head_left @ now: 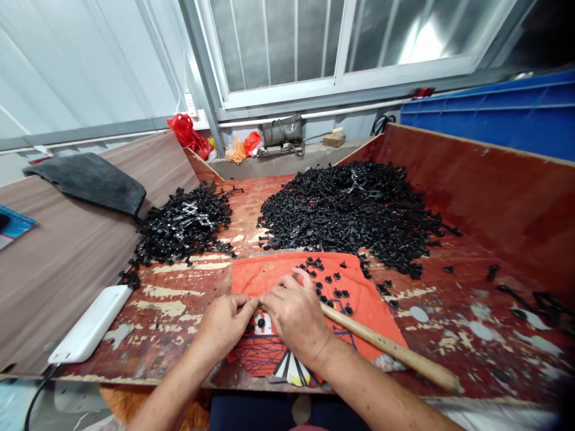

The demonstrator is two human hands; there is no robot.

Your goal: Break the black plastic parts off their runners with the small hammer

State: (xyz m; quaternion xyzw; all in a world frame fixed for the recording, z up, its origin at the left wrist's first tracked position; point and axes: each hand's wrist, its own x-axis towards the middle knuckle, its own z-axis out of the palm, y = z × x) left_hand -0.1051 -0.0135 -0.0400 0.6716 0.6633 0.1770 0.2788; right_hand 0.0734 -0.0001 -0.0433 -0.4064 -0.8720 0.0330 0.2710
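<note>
Here we have little black knobs, loose and scattered over the orange cloth, while the pale wooden stick slants across, thick end overhanging.

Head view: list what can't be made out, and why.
- Head view: whatever lies between left hand and right hand; the hands cover it.
- Head view: part of the wooden handle; the right hand hides it.
- Head view: the blue item; cut off by the left edge.
- Head view: dark parts at far right; blurred.
</note>
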